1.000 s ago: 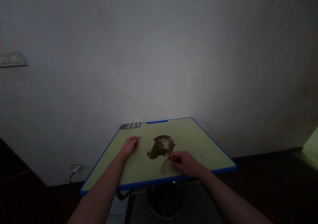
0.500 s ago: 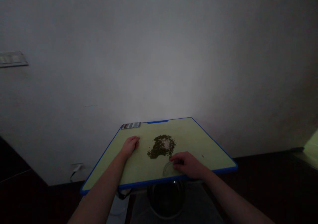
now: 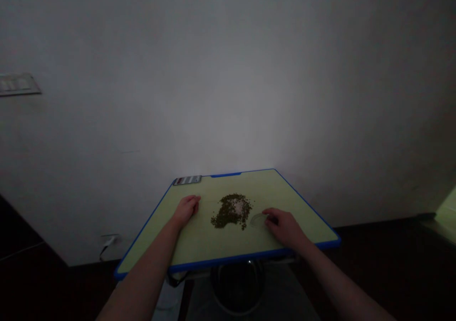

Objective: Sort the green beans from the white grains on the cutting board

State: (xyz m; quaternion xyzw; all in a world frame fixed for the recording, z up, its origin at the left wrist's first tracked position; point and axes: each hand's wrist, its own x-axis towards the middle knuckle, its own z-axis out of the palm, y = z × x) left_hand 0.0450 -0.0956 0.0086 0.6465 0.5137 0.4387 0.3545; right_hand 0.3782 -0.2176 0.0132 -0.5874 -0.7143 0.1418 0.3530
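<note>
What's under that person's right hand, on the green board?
The right hand rests on the green board, and its fingers seem to lie over one side of a clear curved object. The part beneath them is covered, so its full shape cannot be seen.

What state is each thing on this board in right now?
Left hand: resting on the board, fingers loosely curled, holding nothing visible.
Right hand: fingertips at the clear round piece's edge.
Clear round piece: lying on the board, right of the pile.
Pile of green pulses: loose, uneven heap with a pale patch.
Blister pack: lying at the board's far left corner.
Blue-rimmed green board: level, bearing everything above.
</note>
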